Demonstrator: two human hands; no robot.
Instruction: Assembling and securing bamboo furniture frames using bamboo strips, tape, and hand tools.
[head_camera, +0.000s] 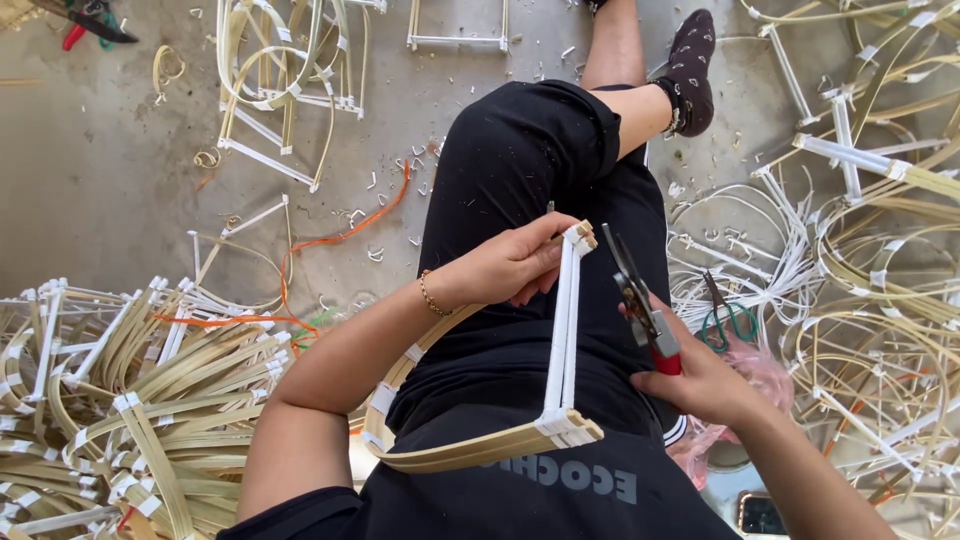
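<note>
Our left hand (505, 268) fingers pinching the bamboo frame (560, 340), right hand (700, 385) fingers (tightly pressed together) around red-handled pliers (640, 305).

Bamboo frame (560, 340) on the lap, pliers (640, 310) just right.

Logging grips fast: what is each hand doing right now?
Left hand: closed on the bamboo frame.
Right hand: closed on the red-handled cutters.
</note>
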